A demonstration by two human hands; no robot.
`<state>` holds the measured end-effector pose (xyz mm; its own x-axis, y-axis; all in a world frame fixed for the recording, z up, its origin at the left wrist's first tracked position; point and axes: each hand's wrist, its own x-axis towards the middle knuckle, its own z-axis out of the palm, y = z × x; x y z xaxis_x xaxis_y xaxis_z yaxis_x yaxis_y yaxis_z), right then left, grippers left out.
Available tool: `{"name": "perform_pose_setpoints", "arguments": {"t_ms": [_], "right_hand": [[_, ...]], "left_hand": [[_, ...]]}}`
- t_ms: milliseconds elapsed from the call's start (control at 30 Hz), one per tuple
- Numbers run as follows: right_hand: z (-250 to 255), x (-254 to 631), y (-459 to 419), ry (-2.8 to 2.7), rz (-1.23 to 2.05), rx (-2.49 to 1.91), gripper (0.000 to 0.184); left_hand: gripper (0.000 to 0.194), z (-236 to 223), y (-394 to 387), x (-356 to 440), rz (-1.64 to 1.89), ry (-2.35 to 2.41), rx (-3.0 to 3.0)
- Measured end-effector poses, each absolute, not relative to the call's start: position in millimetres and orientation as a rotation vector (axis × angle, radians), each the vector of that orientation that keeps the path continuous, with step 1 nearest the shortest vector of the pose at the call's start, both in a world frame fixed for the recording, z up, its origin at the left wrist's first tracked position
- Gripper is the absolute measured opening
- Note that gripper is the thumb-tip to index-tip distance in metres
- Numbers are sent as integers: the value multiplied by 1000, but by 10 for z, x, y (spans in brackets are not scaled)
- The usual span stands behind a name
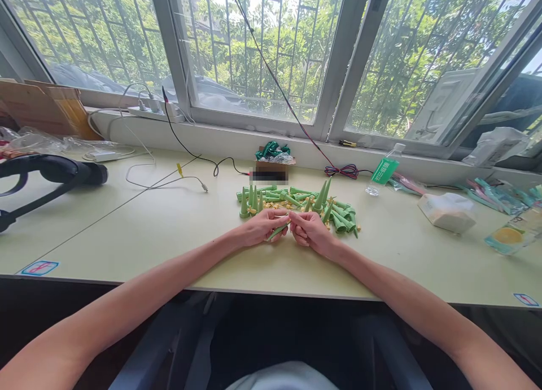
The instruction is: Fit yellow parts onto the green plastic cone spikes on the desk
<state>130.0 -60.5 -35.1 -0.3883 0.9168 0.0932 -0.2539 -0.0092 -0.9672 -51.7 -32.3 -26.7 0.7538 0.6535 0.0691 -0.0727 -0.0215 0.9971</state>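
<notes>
Green cone (277, 232) sits in the person's left hand (267, 226), held between thumb and fingers over the near edge of the pile, with its narrow end slanting down toward the left. The right hand (312, 230) meets it at the upper end, thumb and index finger brought close together and the other fingers curled in; whether a small part lies between those fingertips is too fine to tell. Both forearms rest near the front edge of the pale table (423, 254).

Just beyond the hands spreads a heap of green cones (345, 220), many lying on their sides, with several standing upright at the left end and others pointing up behind the right hand. Small yellow pieces (253, 211) are scattered among them. Behind the heap stands a small box (275, 168) with dark green and clear wrapping in it. Farther right are a clear bottle (384, 170) with a green label and a white tissue packet (449, 212). At the far left lies a black headset (63, 170), well apart from the cones.
</notes>
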Motion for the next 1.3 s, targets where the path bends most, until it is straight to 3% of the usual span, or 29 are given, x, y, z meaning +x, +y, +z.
{"name": "perform_pose_setpoints", "arguments": {"t_ms": [533,800,933,1300], "right_hand": [[-335,1312,-588,-1377,1506,-776,44],[-337,1284,-601,-1377,1395,-851,48],[-363,1281,-593,-1399,1304,-878,58],[-365,1286,-609,-1547,1124,-977,54]], "left_hand": [[43,-208,-397,-461,701,554,1528],[63,-214,-418,-451,843,778,1748],[56,-224,-448,-427,942,829,1968],[50,-210,-473,-416,990,1005,2234]]}}
